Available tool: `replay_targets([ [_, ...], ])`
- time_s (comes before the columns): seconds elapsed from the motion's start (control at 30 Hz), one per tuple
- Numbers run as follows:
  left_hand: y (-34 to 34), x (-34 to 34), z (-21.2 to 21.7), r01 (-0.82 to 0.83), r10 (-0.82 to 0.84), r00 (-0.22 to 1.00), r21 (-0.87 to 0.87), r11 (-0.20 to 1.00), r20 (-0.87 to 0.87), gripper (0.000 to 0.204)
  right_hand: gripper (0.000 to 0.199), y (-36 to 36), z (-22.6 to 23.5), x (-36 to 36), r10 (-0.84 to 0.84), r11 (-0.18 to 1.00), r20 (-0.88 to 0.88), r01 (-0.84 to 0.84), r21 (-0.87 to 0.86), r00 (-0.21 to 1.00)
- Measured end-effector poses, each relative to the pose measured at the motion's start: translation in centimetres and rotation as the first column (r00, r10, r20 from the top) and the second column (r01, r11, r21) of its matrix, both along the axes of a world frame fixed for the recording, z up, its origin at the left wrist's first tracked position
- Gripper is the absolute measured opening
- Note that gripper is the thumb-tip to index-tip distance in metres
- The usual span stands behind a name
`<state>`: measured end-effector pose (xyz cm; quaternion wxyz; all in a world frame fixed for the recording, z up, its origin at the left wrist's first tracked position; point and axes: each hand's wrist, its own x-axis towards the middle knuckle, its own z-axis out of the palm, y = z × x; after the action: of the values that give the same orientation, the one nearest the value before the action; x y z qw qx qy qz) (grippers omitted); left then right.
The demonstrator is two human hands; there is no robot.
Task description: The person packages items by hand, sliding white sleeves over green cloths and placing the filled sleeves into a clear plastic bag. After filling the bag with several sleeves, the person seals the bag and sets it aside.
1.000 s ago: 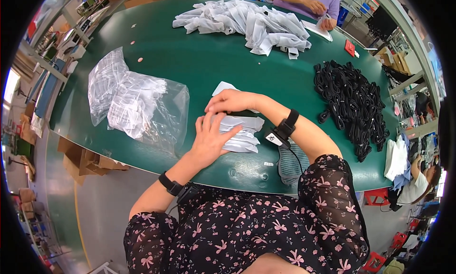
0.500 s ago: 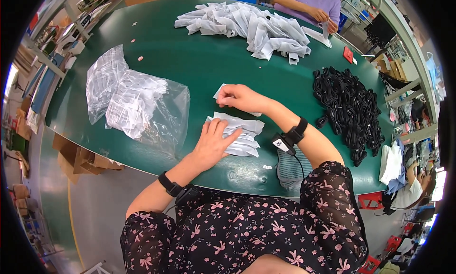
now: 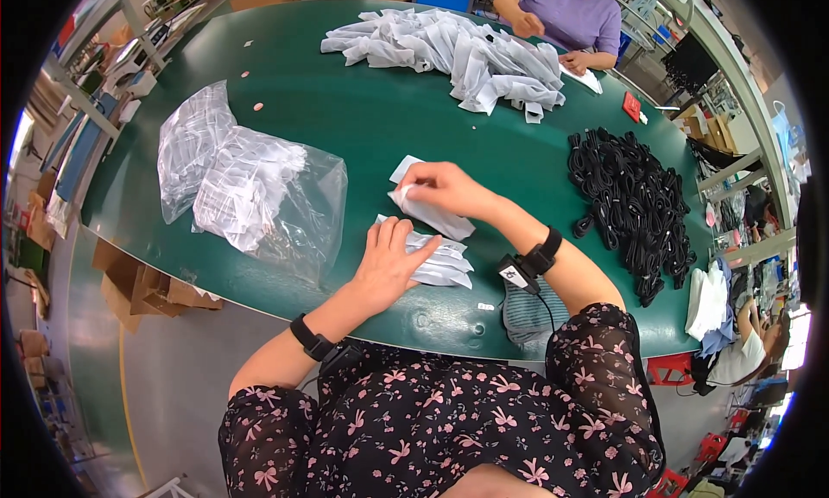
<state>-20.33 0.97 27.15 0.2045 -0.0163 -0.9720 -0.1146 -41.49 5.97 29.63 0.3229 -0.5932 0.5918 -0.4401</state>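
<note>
Head view: small white packet (image 3: 429,213) pinched at its upper end by right hand (image 3: 440,187), fingers closed on it, lifted just off green table (image 3: 371,118), angled down toward the stack. Probably held by one end so the rest hangs free for laying down. Stack of white packets (image 3: 440,260) flat near the table's front edge, just below that packet. Left hand (image 3: 389,260) spread flat on the stack's left end, fingers straight and gripping nothing; likely pinning the pile so it stays squared. One more white slip (image 3: 404,166) flat on the table just behind the right hand. Clear plastic bags (image 3: 250,191) of white pieces to the left, within reach. Pile of black cables (image 3: 635,204) to the right, well apart. Big heap of white packets (image 3: 458,53) at the far side, beside another person (image 3: 566,14) working there. Grey cloth (image 3: 528,312) draped over the front edge under the right wrist.
</note>
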Motion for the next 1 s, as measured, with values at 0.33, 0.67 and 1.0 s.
replay_targets([
  [0.33, -0.2, -0.5, -0.3, 0.097, -0.092, 0.991, -0.048, 0.994, 0.101, 0.083, 0.017, -1.6, 0.4, 2.3, -0.257, 0.966, -0.324, 0.254, -0.053, 0.910],
  [0.67, -1.0, -0.3, -0.1, 0.089, -0.091, 0.996, 0.083, 0.993, 0.020, 0.070, 0.028, 3.1, 3.4, 1.9, -0.076, 0.980, -0.644, 0.178, 0.094, 0.761],
  [1.0, -1.8, -0.9, 0.5, 0.096, -0.093, 0.994, 0.045, 0.994, -0.061, 0.065, 0.032, 6.3, 1.7, 1.2, 0.120, 0.967, -0.750, 0.094, 0.237, 0.651],
])
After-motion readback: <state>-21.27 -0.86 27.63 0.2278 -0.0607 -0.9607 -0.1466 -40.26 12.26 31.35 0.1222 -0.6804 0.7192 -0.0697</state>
